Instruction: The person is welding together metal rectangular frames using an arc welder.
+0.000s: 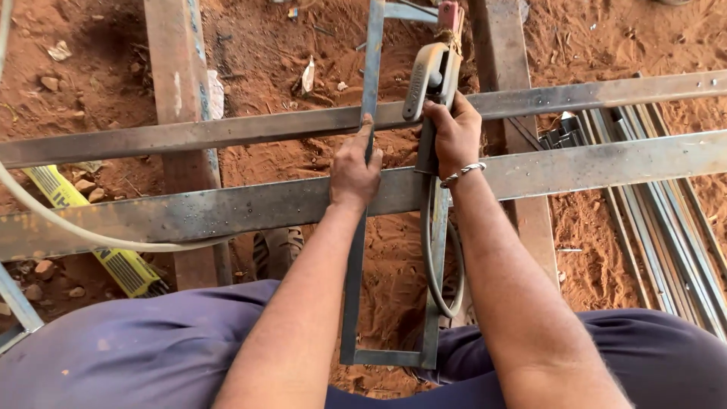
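My left hand (354, 170) grips the left upright bar of a narrow rectangular steel frame (354, 288) where it crosses two long flat steel bars (227, 208). My right hand (454, 135) is closed on the grey handle of a welding electrode holder (428, 79), held upright against the frame's right bar near the upper flat bar (575, 95). A grey cable (438, 265) loops down from the holder. A metal bracelet sits on my right wrist.
Red dirt ground lies below. Steel beams (178, 83) run vertically under the bars. A stack of thin steel strips (666, 220) lies at right. A yellow box (113, 254) and a white hose (68, 227) are at left. My knees fill the bottom.
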